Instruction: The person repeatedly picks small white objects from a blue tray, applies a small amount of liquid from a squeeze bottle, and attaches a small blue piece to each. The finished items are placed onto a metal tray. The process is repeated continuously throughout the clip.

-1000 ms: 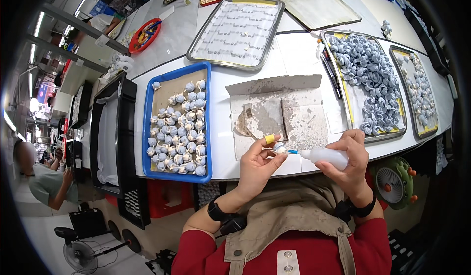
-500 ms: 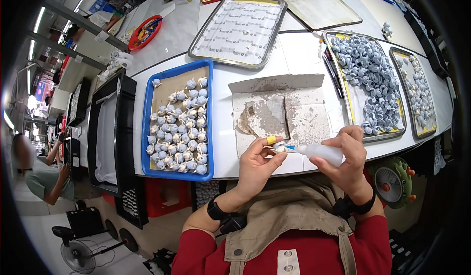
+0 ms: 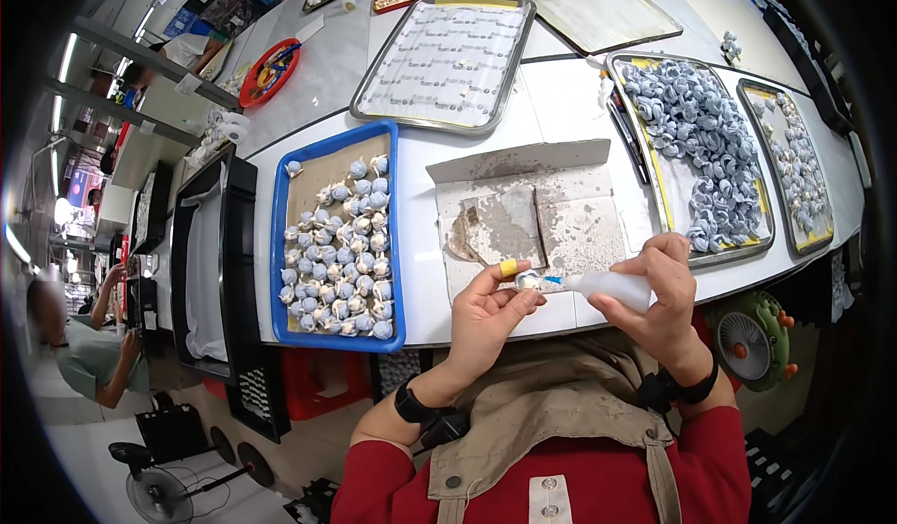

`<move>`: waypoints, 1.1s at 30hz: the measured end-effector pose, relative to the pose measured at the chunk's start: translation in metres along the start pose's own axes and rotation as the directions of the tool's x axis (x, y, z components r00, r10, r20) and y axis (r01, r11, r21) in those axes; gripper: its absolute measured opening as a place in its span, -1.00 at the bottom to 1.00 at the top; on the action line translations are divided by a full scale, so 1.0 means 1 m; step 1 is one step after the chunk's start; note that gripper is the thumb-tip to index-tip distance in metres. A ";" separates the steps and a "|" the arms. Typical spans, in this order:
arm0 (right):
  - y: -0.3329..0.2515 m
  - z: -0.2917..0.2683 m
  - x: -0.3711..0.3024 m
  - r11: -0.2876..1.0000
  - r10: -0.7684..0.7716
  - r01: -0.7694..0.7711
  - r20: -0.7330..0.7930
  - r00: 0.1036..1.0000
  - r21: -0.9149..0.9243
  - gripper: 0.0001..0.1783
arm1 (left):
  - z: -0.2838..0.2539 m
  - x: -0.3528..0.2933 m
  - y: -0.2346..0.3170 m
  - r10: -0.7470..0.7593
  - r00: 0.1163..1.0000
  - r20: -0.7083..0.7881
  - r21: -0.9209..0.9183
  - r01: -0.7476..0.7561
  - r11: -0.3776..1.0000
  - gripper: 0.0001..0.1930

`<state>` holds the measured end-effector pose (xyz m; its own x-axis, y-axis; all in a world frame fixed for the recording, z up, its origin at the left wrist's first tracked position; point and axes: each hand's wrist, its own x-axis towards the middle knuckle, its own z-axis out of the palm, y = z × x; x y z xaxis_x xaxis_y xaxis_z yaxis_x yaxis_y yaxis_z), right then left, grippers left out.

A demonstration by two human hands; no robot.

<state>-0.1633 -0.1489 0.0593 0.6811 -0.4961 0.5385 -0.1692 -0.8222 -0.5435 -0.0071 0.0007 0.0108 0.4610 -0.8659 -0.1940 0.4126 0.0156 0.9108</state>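
My left hand (image 3: pixel 488 318) pinches a small blue-grey and cream figurine piece (image 3: pixel 528 280) between thumb and fingers; a yellow band wraps one finger. My right hand (image 3: pixel 662 293) is closed round a translucent white squeeze bottle (image 3: pixel 612 289), held on its side. The bottle's blue-tipped nozzle (image 3: pixel 553 281) points left and reaches close to the piece; whether it touches, I cannot make out. Beneath both hands lies a stained, opened-out piece of cardboard (image 3: pixel 584 188). To the left, a blue tray (image 3: pixel 402 234) holds many similar blue-grey and cream pieces.
At the right, a metal tray (image 3: pixel 687 261) carries a heap of blue-grey parts, with a smaller tray (image 3: pixel 811 244) of assembled pieces beyond. A paper-lined tray (image 3: pixel 439 62) lies behind the cardboard. Black crates (image 3: pixel 245 272) stand at left; a green fan (image 3: pixel 755 342) is below right.
The left hand has turned the small piece slightly, showing more of its cream part. The bottle stays nearly in place by it. My view has shifted a little.
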 end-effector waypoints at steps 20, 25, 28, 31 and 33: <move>0.060 0.011 -0.011 0.971 0.219 -0.220 -0.017 0.975 -0.095 -0.85 | -0.013 0.012 0.005 -0.186 0.880 0.437 -0.407 0.378 0.831 -0.62; 0.089 -0.056 -0.034 0.861 0.319 -0.290 0.000 0.948 -0.419 -0.87 | -0.010 0.012 -0.003 -0.289 0.890 0.353 -0.303 0.401 0.865 -0.64; 0.097 -0.066 -0.032 0.872 0.268 -0.210 0.073 0.961 -0.443 -0.86 | -0.003 0.012 -0.003 -0.328 0.885 0.330 -0.274 0.422 0.864 -0.63; 0.109 -0.064 -0.025 0.852 0.260 -0.141 0.175 0.950 -0.504 -0.85 | 0.004 0.012 -0.002 -0.341 0.879 0.334 -0.230 0.426 0.875 -0.64; 0.114 -0.062 -0.014 0.853 0.224 -0.099 0.187 0.957 -0.513 -0.82 | 0.007 0.011 -0.002 -0.331 0.884 0.330 -0.203 0.409 0.890 -0.66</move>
<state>-0.2358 -0.2530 0.0297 0.7468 -0.6062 0.2733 -0.5770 -0.7951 -0.1867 -0.0089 -0.0122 0.0098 0.0118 -0.9358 -0.3523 0.7148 -0.2385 0.6574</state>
